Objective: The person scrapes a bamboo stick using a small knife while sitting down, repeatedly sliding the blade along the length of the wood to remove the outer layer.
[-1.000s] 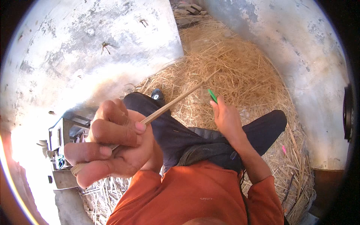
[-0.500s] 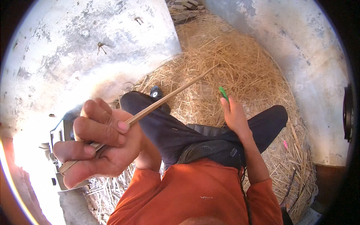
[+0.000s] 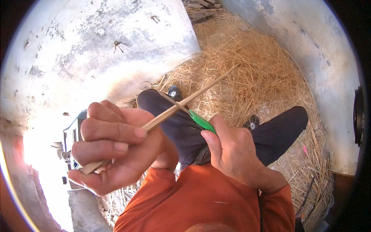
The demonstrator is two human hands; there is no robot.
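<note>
- Bamboo stick [image 3: 174, 110] clenched in my left hand [image 3: 116, 147]; right hand [image 3: 232, 150] grips green-handled knife [image 3: 201, 120], blade on stick.
- Risk: blade slips twd left fingers [image 3: 112, 133] or thigh [image 3: 174, 123] just beyond.

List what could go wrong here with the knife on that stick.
The green-handled knife meets the thin stick close to the left hand; a slip could likely reach those fingers. The right hand works directly above the dark trouser leg, so a runaway stroke might hit it. The slender stick may snap.
</note>
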